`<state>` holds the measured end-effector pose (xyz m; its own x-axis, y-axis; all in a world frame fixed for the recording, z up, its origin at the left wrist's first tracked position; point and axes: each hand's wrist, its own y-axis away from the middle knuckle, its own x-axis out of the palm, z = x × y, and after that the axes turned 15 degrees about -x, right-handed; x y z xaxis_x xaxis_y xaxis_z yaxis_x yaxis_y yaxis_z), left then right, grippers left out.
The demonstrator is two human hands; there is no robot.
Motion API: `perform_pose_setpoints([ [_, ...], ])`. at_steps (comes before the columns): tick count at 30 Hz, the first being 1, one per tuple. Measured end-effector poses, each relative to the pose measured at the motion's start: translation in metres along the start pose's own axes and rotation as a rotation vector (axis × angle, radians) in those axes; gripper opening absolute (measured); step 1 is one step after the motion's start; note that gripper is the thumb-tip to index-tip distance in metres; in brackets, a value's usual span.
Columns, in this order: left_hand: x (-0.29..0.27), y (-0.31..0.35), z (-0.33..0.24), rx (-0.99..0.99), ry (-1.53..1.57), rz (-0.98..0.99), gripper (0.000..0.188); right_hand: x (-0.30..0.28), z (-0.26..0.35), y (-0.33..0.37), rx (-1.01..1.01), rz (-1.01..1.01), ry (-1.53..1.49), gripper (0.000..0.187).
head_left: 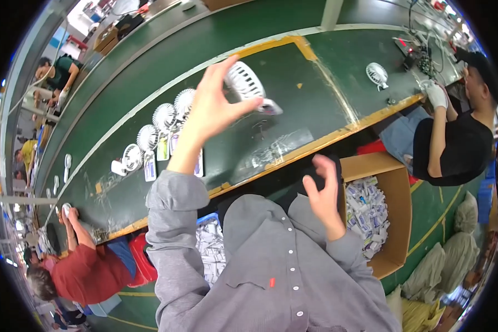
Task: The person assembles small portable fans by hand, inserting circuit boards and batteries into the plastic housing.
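Observation:
A small white handheld fan (pixel 245 82) with a slotted round head is tilted over the green worktable (pixel 293 116). My left hand (pixel 213 102) has its thumb and fingers around the edge of the fan head; its other fingers are partly hidden. Left of that hand lies a group of similar white fans (pixel 164 117), some with coloured labels on their handles, partly covered by my forearm. My right hand (pixel 323 193) hangs in front of the table edge, fingers apart and holding nothing. It is nearest to an open cardboard box (pixel 403 216) of small white and purple packets (pixel 365 213).
A blue bin (pixel 206 219) with white pieces stands below my left arm. Another white fan (pixel 377 74) lies at the right of the table, near a gloved co-worker (pixel 454 133). A person in red (pixel 91 265) works at the left. Yellow tape (pixel 304 48) marks the tabletop.

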<state>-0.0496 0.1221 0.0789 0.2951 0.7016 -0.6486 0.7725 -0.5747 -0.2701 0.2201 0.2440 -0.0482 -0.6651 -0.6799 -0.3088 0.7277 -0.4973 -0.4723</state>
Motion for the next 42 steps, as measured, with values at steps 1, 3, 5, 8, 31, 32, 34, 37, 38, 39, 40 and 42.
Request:
perform_pose_setpoints([
  [1,-0.004,0.009,-0.012,0.0,0.084,0.018,0.083,0.002,0.005,-0.017,-0.083,-0.003,0.12,0.066],
  [3,-0.007,0.03,-0.027,0.103,0.193,-0.025,0.082,0.007,0.034,-0.061,-0.251,-0.002,0.298,0.086],
  [5,-0.002,0.045,-0.041,0.253,0.41,-0.009,0.076,0.01,0.054,-0.09,-0.361,0.105,0.324,0.086],
  [8,0.002,0.074,-0.05,0.461,0.443,-0.051,0.081,0.011,0.036,-0.081,0.029,0.401,-0.465,0.044],
  [31,0.041,0.187,-0.047,0.104,0.659,-0.184,0.023,-0.016,0.078,-0.067,0.366,0.634,-1.331,0.045],
  [32,0.042,0.189,-0.041,0.113,0.669,-0.111,0.019,-0.013,0.099,-0.062,0.431,0.503,-1.15,0.042],
  [34,0.049,0.199,-0.038,-0.019,0.703,-0.081,0.014,-0.012,0.081,-0.06,0.486,0.595,-1.254,0.043],
  [37,0.045,0.206,-0.035,0.032,0.501,-0.273,0.01,-0.002,0.067,-0.052,0.674,0.586,-1.015,0.028],
  [38,0.044,0.207,-0.033,0.028,0.497,-0.279,0.01,0.0,0.063,-0.054,0.731,0.715,-0.934,0.023],
  [39,0.04,0.208,-0.031,0.059,0.398,-0.29,0.009,0.014,0.097,-0.044,0.679,0.562,-0.801,0.025],
  [40,0.036,0.208,-0.029,0.092,0.299,-0.299,0.009,0.013,0.082,-0.04,0.609,0.66,-0.753,0.026],
  [42,0.033,0.211,-0.025,0.149,0.18,-0.299,0.008,0.014,0.089,-0.041,0.425,0.821,-0.581,0.021],
])
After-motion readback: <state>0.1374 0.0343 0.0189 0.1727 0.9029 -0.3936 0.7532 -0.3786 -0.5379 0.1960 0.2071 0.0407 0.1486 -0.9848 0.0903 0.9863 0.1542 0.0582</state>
